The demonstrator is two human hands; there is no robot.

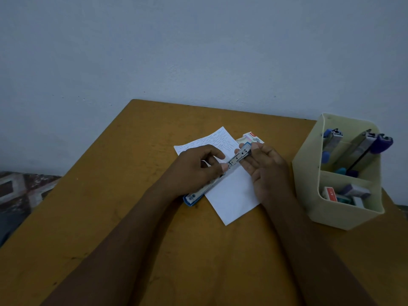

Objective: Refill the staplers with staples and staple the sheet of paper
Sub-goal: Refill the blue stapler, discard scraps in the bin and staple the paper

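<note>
**Stapler opened over the page for reloading**

The blue stapler (238, 156) is held open at the centre of the frame. Its metal magazine angles toward the upper right and its blue end toward the lower left, over the sheet of paper (234, 195) on the yellow table (132, 195). The left hand (194, 171) grips the stapler's middle, fingers curled round it and thumb on the metal rail. The right hand (267, 171) pinches the magazine's far tip between thumb and fingers, its palm showing. Both forearms reach in from the bottom edge.

Whether staples sit in the channel cannot be told. The step appears to be loading. It would go best with the body held steady, the strip set legs-down and square in the channel, and the cover closed only once the strip slides freely.

A staple box (251, 138) lies just beyond the paper. At right, a cream organiser (344, 215) holds more staplers (362, 149) and small boxes (331, 193).
</note>
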